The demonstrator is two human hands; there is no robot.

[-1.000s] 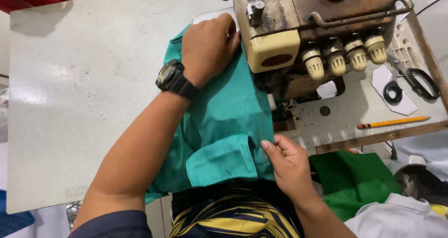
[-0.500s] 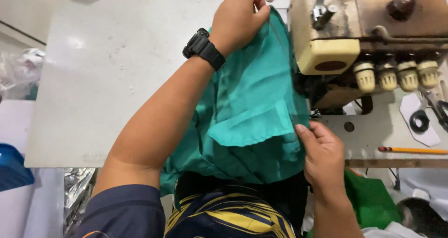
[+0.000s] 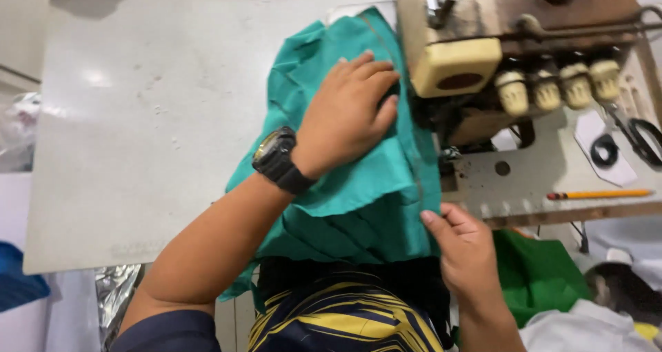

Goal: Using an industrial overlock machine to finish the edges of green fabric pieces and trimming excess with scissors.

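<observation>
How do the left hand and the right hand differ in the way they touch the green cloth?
The left hand lies flat on top of the green cloth beside the sewing machine; the right hand pinches the cloth's near edge at the table front. The left wrist wears a black watch; the right is bare. Both touch the same cloth.

We record the fabric [image 3: 358,193] as plain teal green. The surface [image 3: 158,117] is off-white with faint grey specks. The sewing machine [image 3: 483,42] is worn brown with a cream front block and cream knobs [image 3: 552,90]. The wristwatch [image 3: 277,160] is black. The pencil [image 3: 600,195] is yellow-orange with a red tip. The scissors [image 3: 638,135] have black handles. The garment [image 3: 345,321] at the waist is dark navy with yellow stripes.
</observation>
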